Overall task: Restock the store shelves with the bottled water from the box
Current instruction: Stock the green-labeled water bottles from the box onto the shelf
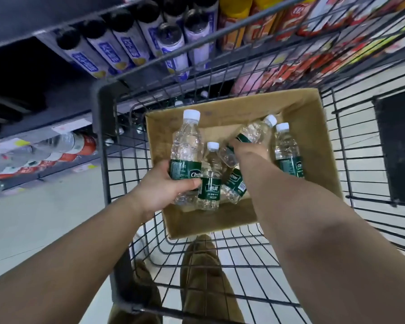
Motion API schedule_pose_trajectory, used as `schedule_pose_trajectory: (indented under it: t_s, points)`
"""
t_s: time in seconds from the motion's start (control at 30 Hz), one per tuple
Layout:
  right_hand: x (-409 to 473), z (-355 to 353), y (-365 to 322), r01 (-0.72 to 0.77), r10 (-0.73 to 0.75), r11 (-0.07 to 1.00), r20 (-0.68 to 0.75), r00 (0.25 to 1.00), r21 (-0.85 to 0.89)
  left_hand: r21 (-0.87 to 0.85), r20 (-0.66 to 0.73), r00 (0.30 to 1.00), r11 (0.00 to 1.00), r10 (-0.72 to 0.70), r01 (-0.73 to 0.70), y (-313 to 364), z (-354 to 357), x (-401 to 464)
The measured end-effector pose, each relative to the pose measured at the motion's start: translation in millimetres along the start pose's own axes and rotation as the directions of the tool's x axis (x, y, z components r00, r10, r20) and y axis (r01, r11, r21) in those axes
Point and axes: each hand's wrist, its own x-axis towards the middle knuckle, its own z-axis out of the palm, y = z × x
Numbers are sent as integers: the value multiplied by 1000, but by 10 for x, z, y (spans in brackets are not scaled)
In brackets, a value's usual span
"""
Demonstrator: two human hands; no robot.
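Bottles: my left hand (160, 183) grips one (186, 153) at its label, right hand (248, 150) grips another (250, 134); slick, squashy plastic, so I'd hold mid-body.

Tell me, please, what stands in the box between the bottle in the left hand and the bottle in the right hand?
In the head view, one upright water bottle stands between the left hand's bottle and the right hand's tilted bottle.

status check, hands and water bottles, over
Left hand grips an upright green-labelled water bottle. Right hand grips a tilted one. Both over brown cardboard box. Nothing blocking.
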Motion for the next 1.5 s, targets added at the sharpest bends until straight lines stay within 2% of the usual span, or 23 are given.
schedule_pose_trajectory:
  t_s: [0.1, 0.23, 0.37, 0.47, 0.53, 0.6, 0.8, 0.9, 1.03, 1.27, 1.37, 1.5]
  points:
    - [-40, -57, 137, 34, -39, 980, 19, 999, 194, -5, -24, 1000, 1000, 6, -7, 1, -49, -127]
    - [-310, -122, 302, 72, -71, 988, -9, 997, 139, -43, -32, 999, 999, 19, -21, 11, -64, -329]
    - [-801, -236, 511, 144, -182, 958, 133, 974, 249, -22, -22, 997, 997, 69, -69, 43, -120, -623]
    - [-1284, -346, 656, 207, -296, 930, 287, 911, 304, -49, -25, 996, 995, 82, -83, 87, -211, -955]
    - [-1625, -392, 739, 210, -376, 897, 421, 826, 390, -84, -12, 993, 990, 116, -117, 64, -319, -1196]
    - [-2032, -382, 775, 232, -454, 873, 543, 707, 429, -110, -12, 986, 979, 169, -170, -29, -516, -1429]
    - [-3685, 326, 947, 363, -550, 835, 650, 525, 414, -200, 4, 924, 906, 383, -374, -626, -1427, -2702]
    - [-4624, 969, 1080, 392, -555, 823, 728, 402, 411, -260, -85, 885, 848, 457, -462, -1088, -2080, -3513]
    - [-5706, 1869, 1190, 513, -582, 750, 785, 213, 417, -255, -276, 819, 784, 502, -566, -1759, -2987, -4519]
    - [-7306, 3253, 1315, 710, -529, 586, 848, -31, 391, -319, -627, 676, 664, 388, -676, -2853, -4139, -5741]
    - [-7806, 3790, 1412, 716, -464, 573, 878, -117, 398, -344, -716, 617, 605, 325, -718, -3225, -4496, -6013]
    - [-8252, 4408, 1430, 721, -269, 582, 926, -264, 375, -453, -777, 594, 472, 207, -756, -3644, -4994, -6248]
